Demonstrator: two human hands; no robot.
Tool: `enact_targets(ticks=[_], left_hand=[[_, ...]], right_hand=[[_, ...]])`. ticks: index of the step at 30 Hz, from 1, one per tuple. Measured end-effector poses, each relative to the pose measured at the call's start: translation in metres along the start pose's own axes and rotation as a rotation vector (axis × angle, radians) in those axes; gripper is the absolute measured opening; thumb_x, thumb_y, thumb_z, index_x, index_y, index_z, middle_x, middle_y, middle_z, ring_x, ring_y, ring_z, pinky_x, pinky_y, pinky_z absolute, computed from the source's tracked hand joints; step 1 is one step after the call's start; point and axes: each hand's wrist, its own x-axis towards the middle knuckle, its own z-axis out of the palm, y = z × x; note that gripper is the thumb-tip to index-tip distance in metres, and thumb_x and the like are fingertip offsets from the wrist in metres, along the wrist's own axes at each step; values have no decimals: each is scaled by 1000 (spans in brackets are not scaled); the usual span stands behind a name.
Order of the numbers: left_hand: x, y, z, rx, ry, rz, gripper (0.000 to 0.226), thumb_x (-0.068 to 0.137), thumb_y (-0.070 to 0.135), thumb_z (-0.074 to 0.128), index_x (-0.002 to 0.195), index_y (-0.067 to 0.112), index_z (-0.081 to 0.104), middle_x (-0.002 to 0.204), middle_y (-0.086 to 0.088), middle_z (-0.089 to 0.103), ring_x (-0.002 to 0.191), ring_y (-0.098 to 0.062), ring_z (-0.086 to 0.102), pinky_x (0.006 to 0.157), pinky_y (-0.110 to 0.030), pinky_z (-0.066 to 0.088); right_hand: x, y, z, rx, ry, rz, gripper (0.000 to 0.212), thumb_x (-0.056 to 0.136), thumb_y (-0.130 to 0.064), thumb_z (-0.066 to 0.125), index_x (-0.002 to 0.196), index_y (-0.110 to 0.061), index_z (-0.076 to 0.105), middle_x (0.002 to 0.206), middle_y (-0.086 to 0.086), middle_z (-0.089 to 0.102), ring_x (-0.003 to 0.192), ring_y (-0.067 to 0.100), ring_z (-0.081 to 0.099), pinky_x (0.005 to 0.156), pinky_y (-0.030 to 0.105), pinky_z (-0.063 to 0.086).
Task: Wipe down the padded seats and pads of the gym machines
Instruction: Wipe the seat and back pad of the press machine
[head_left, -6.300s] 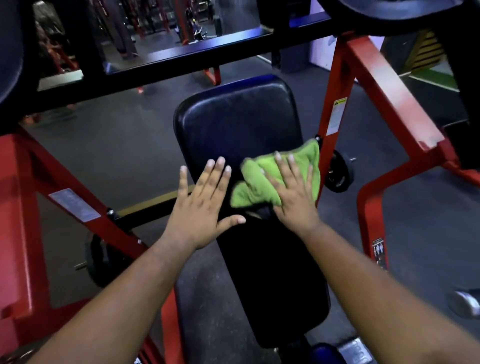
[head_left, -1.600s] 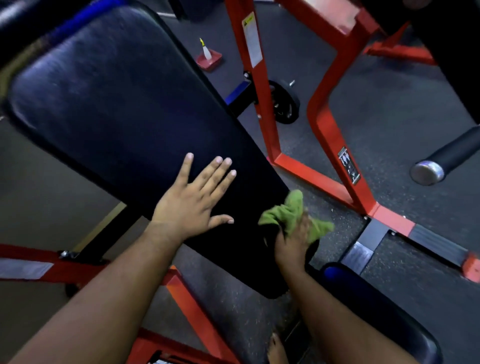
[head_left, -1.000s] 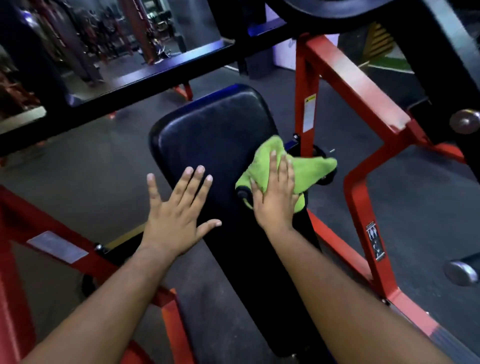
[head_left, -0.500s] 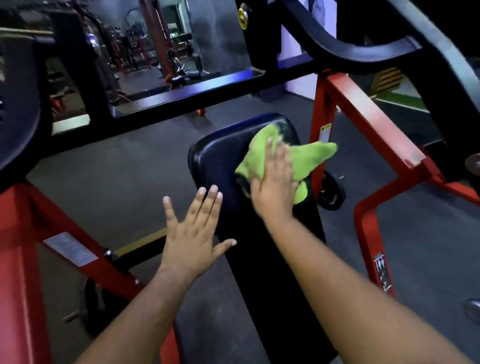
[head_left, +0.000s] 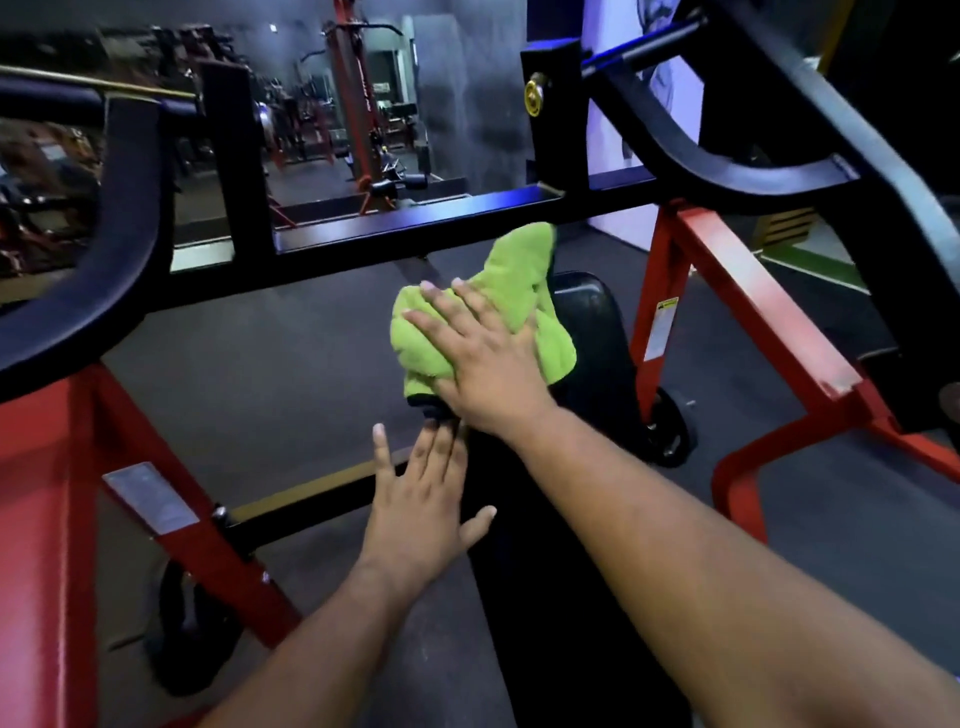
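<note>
Right hand (head_left: 488, 374) flat, fingers straight, pressing green cloth (head_left: 519, 291) on black pad (head_left: 597, 332); left hand (head_left: 421, 509) flat beside pad.

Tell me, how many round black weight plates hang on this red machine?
2. One black weight plate sits low on the right, beside the red frame upright; the other sits low on the left behind the red strut. More may be hidden.

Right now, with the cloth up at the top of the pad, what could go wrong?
The green cloth overhangs the black pad's top-left edge, so the right hand could slide off and miss that corner. One loose cloth corner sticks up near the black crossbar and might snag. The left hand rests at the pad's side edge and may slip.
</note>
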Motion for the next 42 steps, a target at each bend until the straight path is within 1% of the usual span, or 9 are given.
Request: enact_targets(ticks=[3,6,8,13,20,26,31,36,42], left_hand=[[-1,-5,-1,22,-12,8,105,88,73,52,161,4,20,170,-13,16,158,-24,14,118,-76,3],[-2,-7,2,-4,-17,24,113,89,75,51,163,7,-3,172,-8,-12,159,-21,-8,119,-74,-3],[-3,-7,2,-32,-43,19,116,89,76,50,161,8,-10,171,-7,-18,159,-21,-11,120,-72,-2],[-6,-16,2,-136,-121,-126,128,81,88,39,156,8,-28,166,-6,-32,156,-20,-20,118,-72,-12],[-15,-8,-3,-296,-187,-169,125,83,80,50,155,15,-29,164,2,-34,152,-12,-28,116,-71,-11],[-43,7,2,-822,-301,-358,125,84,52,75,158,28,-22,171,9,-15,156,-6,-7,126,-59,-4],[-81,29,-4,-738,-526,-453,126,82,66,70,160,23,-19,170,7,-16,158,-12,-5,124,-63,0],[-125,73,-30,-580,-690,-355,125,83,73,63,160,21,-20,169,6,-20,158,-13,-9,122,-67,-4],[-165,147,-77,-674,-686,-371,111,87,81,45,163,20,-9,172,2,-7,159,-16,0,123,-62,-2]], right_hand=[[-2,53,-10,-40,17,2,82,76,-45,72,152,-44,40,168,-10,23,156,16,18,107,84,15],[-19,106,-13,136,139,426,74,81,-58,51,152,-40,42,170,-8,17,158,20,8,112,82,5],[-28,90,-6,220,211,584,75,83,-60,42,154,-38,38,171,-7,15,158,23,6,113,79,17],[-78,25,25,112,52,209,91,78,-41,55,158,-50,13,172,-10,4,158,22,5,95,78,40],[-14,0,3,129,74,312,83,83,-45,63,156,-50,25,170,-8,15,156,23,12,96,85,32],[-105,9,34,73,14,175,87,79,-31,50,159,-46,19,172,-6,9,158,22,10,86,66,45],[-237,3,63,1,-275,77,97,82,-17,63,160,-48,14,172,-8,5,156,26,19,85,53,49],[-336,14,47,-19,-792,-7,64,99,-24,54,155,-47,31,169,-6,16,152,26,20,99,57,42],[-405,15,-37,447,-391,404,74,85,-4,66,151,-32,49,155,2,46,137,28,43,114,40,37]])
